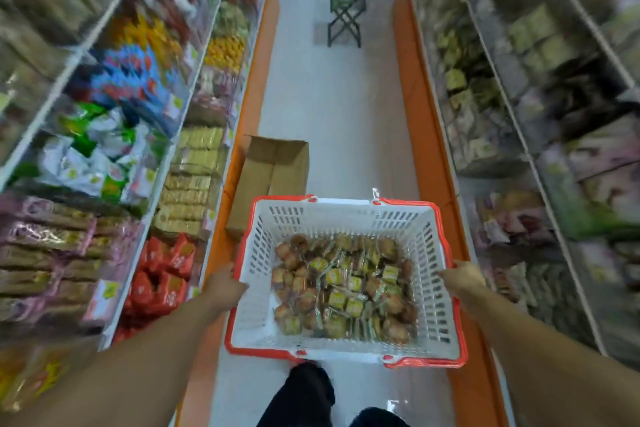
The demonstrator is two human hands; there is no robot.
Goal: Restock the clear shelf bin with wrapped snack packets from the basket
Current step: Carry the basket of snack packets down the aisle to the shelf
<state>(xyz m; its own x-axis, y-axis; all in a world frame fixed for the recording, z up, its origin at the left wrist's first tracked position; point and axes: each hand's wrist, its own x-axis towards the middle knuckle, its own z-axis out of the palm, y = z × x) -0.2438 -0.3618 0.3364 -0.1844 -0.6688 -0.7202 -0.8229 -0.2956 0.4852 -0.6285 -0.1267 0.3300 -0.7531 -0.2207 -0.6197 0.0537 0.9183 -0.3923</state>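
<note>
Inside, yellow-labelled wrapped snack packets (346, 288).

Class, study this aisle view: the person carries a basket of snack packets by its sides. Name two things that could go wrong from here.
1. An open cardboard box lies on the floor just ahead on the left; the basket may hide it, so tripping seems possible.
2. Left hand and right hand hold only the rim; tilting could spill the packets.

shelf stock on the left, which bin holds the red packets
The red packets fill the lowest-tier bin nearest the left hand, just below the tan biscuit stacks; other bins hold differently coloured stock.
</note>
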